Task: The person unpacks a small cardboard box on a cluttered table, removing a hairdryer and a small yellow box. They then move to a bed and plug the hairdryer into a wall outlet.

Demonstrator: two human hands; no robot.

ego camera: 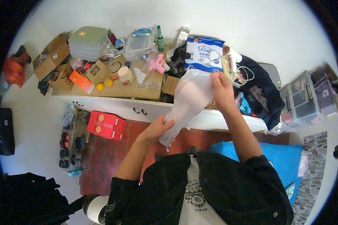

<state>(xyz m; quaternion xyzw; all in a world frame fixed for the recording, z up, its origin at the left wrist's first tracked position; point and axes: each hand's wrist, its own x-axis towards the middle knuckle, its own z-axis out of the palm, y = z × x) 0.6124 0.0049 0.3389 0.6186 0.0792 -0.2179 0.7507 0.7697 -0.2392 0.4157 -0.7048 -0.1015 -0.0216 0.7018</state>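
Observation:
A translucent white plastic bag (190, 97) stretches between my two hands, in front of the cabinet. My right hand (223, 88) pinches its upper right edge. Lower down, my left hand (156, 128) grips the narrower, gathered end near my body. Something pale pinkish shows through the bag; whether it lies inside or behind cannot be made out. Just beyond the bag stands a blue-and-white printed carton (204, 56). A pink toy gun (158, 64) and a small brown cardboard box (170, 85) lie left of the bag's top.
The white cabinet (115, 105) bears stacked plastic containers (88, 42), a green bottle (160, 39), scissors (140, 86), a lidded jar (125, 76) and dark clothing (263, 90). A red box (106, 125) and a shoe rack (71, 140) stand on the floor. Blue bedding (281, 157) lies right.

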